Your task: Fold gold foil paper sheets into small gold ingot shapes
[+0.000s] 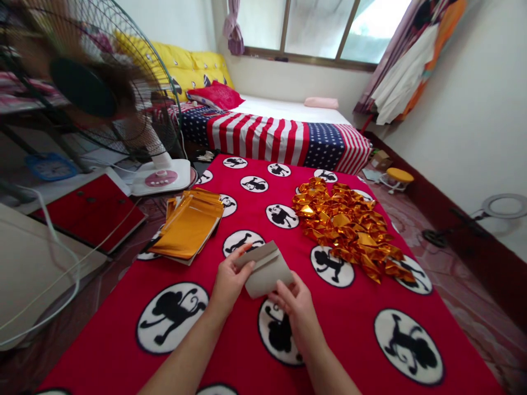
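A sheet of paper, dull grey on the side facing me, is held between both hands above the red cloth. It is bent over, with a folded strip along its upper part. My left hand pinches its left edge, thumb on top. At the lower right edge, my right hand grips it between thumb and fingers. To the left lies a stack of shiny gold foil paper. A heap of folded gold foil pieces spreads over the right side of the cloth.
The red cloth with monkey prints covers the surface under my hands. A fan on a white base stands at the left. Behind is a bed with a striped and starred cover. A yellow stool stands right.
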Demonstrator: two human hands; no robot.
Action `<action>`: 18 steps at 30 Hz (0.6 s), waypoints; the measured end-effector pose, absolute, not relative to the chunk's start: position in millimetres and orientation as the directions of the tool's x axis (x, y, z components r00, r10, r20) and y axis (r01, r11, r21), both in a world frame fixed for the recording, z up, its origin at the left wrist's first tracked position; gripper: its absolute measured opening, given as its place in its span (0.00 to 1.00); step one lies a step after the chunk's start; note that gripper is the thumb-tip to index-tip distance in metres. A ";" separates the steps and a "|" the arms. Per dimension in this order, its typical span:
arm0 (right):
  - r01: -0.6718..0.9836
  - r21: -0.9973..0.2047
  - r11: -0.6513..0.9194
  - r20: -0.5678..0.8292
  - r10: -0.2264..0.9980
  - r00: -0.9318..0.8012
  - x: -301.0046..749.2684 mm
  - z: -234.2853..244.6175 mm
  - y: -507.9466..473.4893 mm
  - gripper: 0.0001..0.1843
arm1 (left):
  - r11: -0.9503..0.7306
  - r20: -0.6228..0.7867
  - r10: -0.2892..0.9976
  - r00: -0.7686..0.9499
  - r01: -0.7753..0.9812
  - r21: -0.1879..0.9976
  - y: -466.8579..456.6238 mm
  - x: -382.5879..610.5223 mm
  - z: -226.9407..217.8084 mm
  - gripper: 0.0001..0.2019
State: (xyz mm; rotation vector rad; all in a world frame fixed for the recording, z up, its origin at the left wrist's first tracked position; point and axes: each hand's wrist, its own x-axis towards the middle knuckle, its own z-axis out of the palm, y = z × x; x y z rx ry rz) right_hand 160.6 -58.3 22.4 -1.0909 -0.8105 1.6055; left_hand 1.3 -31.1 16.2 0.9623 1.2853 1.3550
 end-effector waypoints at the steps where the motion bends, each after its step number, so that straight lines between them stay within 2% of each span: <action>1: -0.343 -0.901 -0.267 -0.257 0.963 -0.075 166.0 24.6 -52.3 0.23 | 0.052 -0.072 0.980 -0.187 -0.107 0.993 -29.0 0.0 17.3 0.28; 5: -0.138 -0.984 -0.114 -0.120 0.992 0.034 185.0 28.9 -25.8 0.24 | 0.023 -0.021 0.999 -0.050 0.042 0.999 -18.5 1.2 23.4 0.26; 8: 0.033 -0.997 -0.067 -0.067 0.998 0.010 190.9 21.5 -13.2 0.20 | -0.044 0.041 0.999 0.024 0.178 0.983 -10.0 8.5 23.4 0.27; 13: 0.095 -0.993 -0.064 -0.051 0.989 0.142 191.2 4.6 -9.8 0.16 | -0.153 0.173 0.983 -0.055 0.255 0.955 -3.5 16.3 7.5 0.31; 16: 0.168 -0.985 -0.042 -0.008 0.980 0.198 190.4 2.8 -10.7 0.13 | -0.225 0.262 0.961 -0.086 0.307 0.925 -6.4 13.5 1.2 0.31; 18: 0.219 -0.975 -0.025 0.023 0.976 0.217 189.6 3.6 -10.4 0.12 | -0.279 0.351 0.929 -0.117 0.401 0.872 -10.6 9.9 2.6 0.29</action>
